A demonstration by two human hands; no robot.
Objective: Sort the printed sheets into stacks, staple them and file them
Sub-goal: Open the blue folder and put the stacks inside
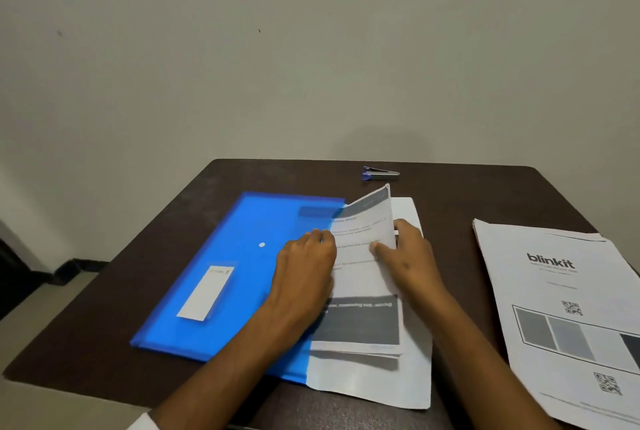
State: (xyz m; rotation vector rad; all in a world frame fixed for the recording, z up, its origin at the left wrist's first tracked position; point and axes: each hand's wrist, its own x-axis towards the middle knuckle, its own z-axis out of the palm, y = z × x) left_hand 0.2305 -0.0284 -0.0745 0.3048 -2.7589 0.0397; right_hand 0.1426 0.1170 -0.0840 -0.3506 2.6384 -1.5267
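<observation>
Printed sheets (363, 256), frame centre, are half-inserted in the blue folder (225, 273). The left hand (304, 267) lies flat on the folder; sheets are pinched by the right hand (405, 253). A stapler (379, 173) sits above.

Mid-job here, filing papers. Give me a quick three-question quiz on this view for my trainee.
1. True or false: the stapler lies at the table's far edge.
2. Which hand presses on the blue folder?
3. The blinkit stack lies: A) inside the folder B) apart, on the right C) under the stapler.

Key: 1 true; 2 the left hand, while the right hand holds the sheets; 3 B.
</observation>
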